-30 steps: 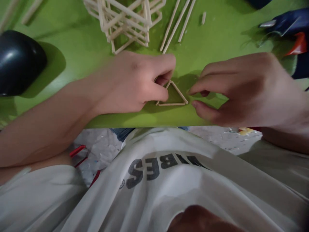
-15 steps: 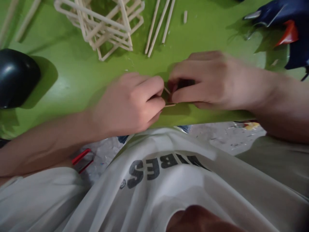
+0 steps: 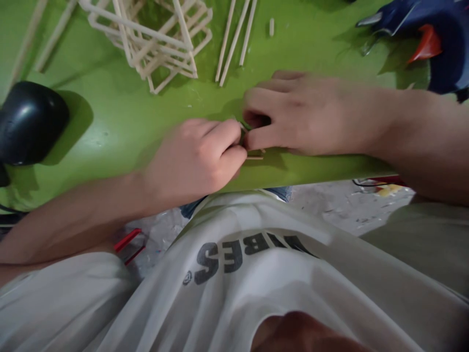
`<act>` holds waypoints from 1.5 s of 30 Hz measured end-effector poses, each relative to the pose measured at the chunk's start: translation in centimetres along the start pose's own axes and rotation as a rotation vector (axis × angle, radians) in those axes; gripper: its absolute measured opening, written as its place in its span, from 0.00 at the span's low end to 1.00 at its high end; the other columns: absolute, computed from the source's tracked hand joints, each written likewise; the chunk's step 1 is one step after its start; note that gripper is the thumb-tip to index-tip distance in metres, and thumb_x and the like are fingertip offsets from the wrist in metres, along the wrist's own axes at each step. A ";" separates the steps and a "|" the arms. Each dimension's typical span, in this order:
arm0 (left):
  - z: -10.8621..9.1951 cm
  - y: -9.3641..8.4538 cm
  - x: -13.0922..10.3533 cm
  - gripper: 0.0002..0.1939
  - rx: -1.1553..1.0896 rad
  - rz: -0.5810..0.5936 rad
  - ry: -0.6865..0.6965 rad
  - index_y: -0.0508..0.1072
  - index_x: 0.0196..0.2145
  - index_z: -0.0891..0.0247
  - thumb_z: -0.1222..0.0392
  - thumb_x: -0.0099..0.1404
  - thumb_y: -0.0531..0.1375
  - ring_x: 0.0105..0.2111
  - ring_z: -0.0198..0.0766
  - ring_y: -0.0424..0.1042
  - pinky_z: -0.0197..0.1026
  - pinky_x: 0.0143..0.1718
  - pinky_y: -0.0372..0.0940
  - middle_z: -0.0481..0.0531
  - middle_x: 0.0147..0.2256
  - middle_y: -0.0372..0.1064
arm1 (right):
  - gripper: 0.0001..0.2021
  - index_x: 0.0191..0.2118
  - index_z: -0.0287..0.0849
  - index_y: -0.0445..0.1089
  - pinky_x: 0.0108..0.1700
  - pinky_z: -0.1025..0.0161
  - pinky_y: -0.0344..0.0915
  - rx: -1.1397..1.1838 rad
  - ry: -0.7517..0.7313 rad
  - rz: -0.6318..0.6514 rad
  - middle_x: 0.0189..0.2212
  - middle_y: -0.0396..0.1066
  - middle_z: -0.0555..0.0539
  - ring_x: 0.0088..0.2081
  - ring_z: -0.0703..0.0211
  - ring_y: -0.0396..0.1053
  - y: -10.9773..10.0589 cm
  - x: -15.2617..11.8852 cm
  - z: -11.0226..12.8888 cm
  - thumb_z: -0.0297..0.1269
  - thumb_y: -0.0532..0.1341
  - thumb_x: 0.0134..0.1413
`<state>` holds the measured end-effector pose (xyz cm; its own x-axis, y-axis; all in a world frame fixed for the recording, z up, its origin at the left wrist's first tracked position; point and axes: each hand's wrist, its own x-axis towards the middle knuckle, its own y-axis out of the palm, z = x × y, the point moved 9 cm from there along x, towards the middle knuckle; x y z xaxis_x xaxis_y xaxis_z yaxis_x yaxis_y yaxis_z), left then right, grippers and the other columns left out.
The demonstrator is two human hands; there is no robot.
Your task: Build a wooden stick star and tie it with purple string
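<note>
One bare left hand pinching thin, pale wooden sticks, mostly hidden within the grip, right hand at the same sticks, its own hold impossible to tell, angular wooden-stick lattice beyond the grip, blue hot-glue gun with red trigger farther right.

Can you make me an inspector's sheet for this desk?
Surface: green table, with pale crumbs.
Job's things: stick pieces at the hands, mostly hidden; stick stack; three loose sticks beside it.
Clutter: stub, glue gun, black object.
Grippers: bare hands; left hand pinching the pieces, right hand close against it, grip unclear.
Cables: dark, cable-like line at the left edge.
Surroundings: littered floor, red bar below the table.
</note>
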<state>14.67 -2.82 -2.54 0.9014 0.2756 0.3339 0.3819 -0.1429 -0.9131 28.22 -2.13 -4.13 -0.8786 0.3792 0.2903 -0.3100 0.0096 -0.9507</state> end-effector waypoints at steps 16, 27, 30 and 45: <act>1.0 -0.1 -0.5 0.18 0.061 0.020 0.107 0.79 0.38 0.59 0.52 0.86 0.60 0.35 0.36 0.74 0.42 0.37 0.67 0.50 0.36 0.71 | 0.19 0.38 0.46 0.82 0.37 0.67 0.66 0.275 -0.013 -0.023 0.39 0.73 0.58 0.36 0.73 0.64 -1.7 1.0 -1.2 0.41 0.61 0.87; 1.9 -0.6 -0.5 0.15 -0.007 0.061 0.036 0.81 0.40 0.55 0.55 0.86 0.59 0.33 0.36 0.75 0.44 0.38 0.70 0.49 0.36 0.74 | 0.11 0.48 0.52 0.83 0.57 0.55 0.78 0.442 0.135 -0.079 0.42 0.77 0.54 0.49 0.61 0.77 -0.2 1.0 -1.9 0.45 0.64 0.86; 2.5 -0.8 -0.8 0.12 -0.056 0.065 -0.012 0.81 0.41 0.56 0.55 0.85 0.61 0.33 0.35 0.74 0.43 0.37 0.69 0.48 0.37 0.76 | 0.11 0.49 0.51 0.81 0.59 0.52 0.78 0.486 0.196 -0.028 0.44 0.76 0.51 0.53 0.56 0.77 0.5 0.9 -1.9 0.42 0.61 0.86; 4.6 -3.6 -1.5 0.06 -0.363 -0.216 -0.176 0.84 0.45 0.50 0.62 0.75 0.69 0.34 0.36 0.76 0.44 0.35 0.72 0.49 0.40 0.77 | 0.07 0.51 0.52 0.66 0.54 0.41 0.60 0.312 0.254 -0.216 0.51 0.78 0.48 0.54 0.43 0.68 -1.3 0.7 -0.8 0.31 0.56 0.81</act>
<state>10.98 1.67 -0.85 0.7566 0.4887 0.4344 0.6327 -0.3796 -0.6750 28.28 -1.12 -2.82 -0.6768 0.6147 0.4050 -0.6052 -0.1514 -0.7816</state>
